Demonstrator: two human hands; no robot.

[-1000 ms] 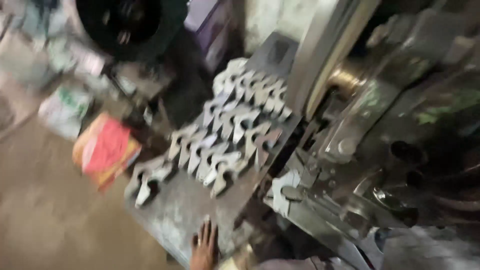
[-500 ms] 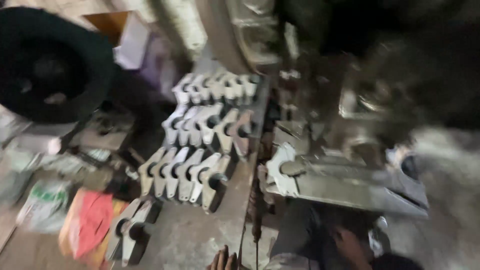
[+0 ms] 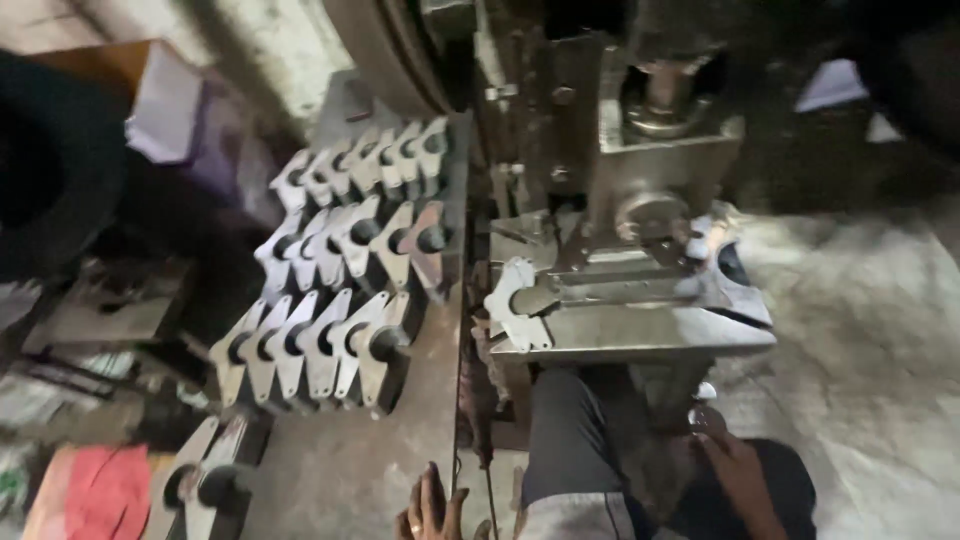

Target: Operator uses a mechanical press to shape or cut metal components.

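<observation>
Both my hands sit low: left hand (image 3: 432, 510) flat, grip wide, on the surface (image 3: 340, 470) near metal brackets (image 3: 320, 350); right hand (image 3: 735, 470) seemingly pinching a small round part (image 3: 708, 420).

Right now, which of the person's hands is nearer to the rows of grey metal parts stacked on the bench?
Left. The left hand rests on the bench just below the stacked metal parts. The right hand is far off beyond the knee, under the press machine.

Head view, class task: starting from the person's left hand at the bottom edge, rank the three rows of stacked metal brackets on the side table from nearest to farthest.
From the left hand:
1. front row of brackets, just above and left of the hand.
2. middle row of brackets, mid-table.
3. back row of brackets, at the table's far end, beside the machine.
</observation>
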